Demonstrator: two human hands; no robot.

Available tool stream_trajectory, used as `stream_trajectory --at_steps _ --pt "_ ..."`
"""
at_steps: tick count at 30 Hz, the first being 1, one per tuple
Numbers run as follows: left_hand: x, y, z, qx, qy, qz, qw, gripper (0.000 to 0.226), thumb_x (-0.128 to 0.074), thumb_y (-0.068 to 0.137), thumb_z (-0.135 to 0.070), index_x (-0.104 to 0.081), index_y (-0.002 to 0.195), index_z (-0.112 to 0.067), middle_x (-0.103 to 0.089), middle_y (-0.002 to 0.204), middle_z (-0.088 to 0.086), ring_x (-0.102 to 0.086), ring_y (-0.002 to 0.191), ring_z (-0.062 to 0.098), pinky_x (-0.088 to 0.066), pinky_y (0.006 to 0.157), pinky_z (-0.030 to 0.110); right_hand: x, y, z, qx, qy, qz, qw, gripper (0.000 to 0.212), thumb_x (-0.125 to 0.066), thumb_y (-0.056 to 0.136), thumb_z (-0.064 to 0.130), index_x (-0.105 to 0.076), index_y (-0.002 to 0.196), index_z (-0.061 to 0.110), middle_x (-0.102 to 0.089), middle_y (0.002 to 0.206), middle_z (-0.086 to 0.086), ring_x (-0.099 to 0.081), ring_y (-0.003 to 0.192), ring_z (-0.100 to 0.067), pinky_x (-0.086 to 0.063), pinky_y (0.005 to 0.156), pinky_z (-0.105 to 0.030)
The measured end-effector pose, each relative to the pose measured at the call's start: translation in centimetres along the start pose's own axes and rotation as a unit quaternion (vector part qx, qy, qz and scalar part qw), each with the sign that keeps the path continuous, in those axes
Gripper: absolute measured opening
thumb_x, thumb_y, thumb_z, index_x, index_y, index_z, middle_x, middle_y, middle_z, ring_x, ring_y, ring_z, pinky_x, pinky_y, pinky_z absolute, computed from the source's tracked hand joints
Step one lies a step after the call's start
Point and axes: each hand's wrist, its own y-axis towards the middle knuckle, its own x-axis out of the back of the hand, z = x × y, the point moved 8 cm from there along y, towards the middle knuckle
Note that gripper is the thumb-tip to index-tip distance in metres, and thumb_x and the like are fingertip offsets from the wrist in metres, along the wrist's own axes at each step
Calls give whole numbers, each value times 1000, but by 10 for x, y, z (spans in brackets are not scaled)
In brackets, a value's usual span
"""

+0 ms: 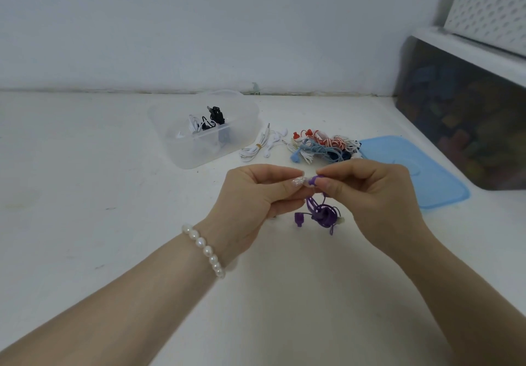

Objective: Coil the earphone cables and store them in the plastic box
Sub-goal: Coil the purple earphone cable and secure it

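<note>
My left hand (256,194) and my right hand (367,192) meet above the white table, both pinching purple earphones (321,213). Their cable hangs below my fingers in a loose tangle, with an earbud dangling at the left. The clear plastic box (247,115) stands open farther back, holding black and white earphones (206,122). To its right lie coiled white earphones (260,146) tied with a yellow band. Beyond them sits a heap of red, white and blue earphones (324,145).
A blue lid (421,174) lies flat at the right, beside the heap. A large dark translucent bin (461,115) with a white lid stands at the far right, a perforated white panel on top. A pale wall runs behind the table.
</note>
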Motion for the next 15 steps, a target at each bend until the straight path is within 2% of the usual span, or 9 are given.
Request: stream_trajectory --at_steps 6,10,15 --pt "-2 -1 2 10 -9 7 1000 13 -63 77 5 -66 88 2 -73 80 14 -72 74 21 -57 62 23 0 1 -4 -33 36 -5 999 23 -70 73 1 -67 68 23 -68 56 12 -67 55 -7 -53 57 -16" --pt "-2 -1 3 11 -23 4 1000 11 -62 75 6 -67 85 2 -72 80 17 -71 74 23 -58 67 27 0 1 -7 -43 41 -17 998 23 -69 74 -1 -68 67 21 -70 58 3 -68 56 -16 -58 58 -27" --pt "-2 -1 3 15 -28 4 999 11 -61 76 7 -67 84 2 -72 77 16 -71 72 23 -58 68 28 -1 1 -8 -53 60 -20 997 25 -67 75 -5 -67 67 18 -68 53 6 -67 52 -12 -55 55 -20"
